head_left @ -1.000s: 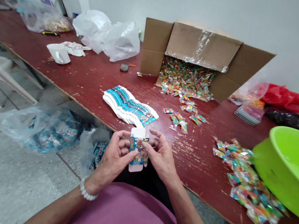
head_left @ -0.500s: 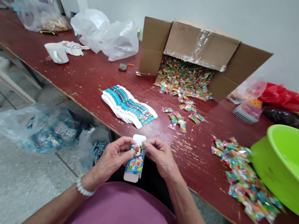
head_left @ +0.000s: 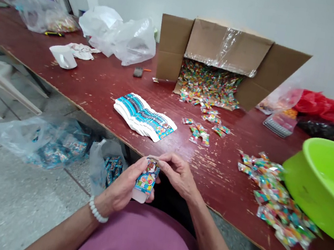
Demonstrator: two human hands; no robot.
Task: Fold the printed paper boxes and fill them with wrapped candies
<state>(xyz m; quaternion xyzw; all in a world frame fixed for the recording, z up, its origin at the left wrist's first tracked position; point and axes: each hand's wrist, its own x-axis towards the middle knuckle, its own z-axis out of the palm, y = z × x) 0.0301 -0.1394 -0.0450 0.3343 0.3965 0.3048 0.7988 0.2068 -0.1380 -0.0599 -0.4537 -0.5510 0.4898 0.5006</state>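
A small printed candy box [head_left: 147,178], blue with colourful pictures, is in front of my body by the table edge. My left hand [head_left: 128,183] wraps around it, thumb on the front and fingertips showing at its right side. At the box's top end, my right hand [head_left: 178,174] pinches the flap, which is folded over. The white bottom flap hangs open. Just beyond my hands lies a fanned row of flat blue-and-white boxes [head_left: 144,117]. Farther back, a few wrapped candies [head_left: 197,132] rest on the table.
An open cardboard carton [head_left: 228,45] spills wrapped candies against the wall. To the right are a green basin [head_left: 313,188] and a candy pile [head_left: 276,199]. A white mug [head_left: 63,57] and plastic bags [head_left: 118,35] stand left. Bags of blue packets [head_left: 64,146] sit below the table.
My left hand has shifted from the box's upper edge to wrap around its body. The upright top flap is now folded over under my right fingers, and the box is tilted.
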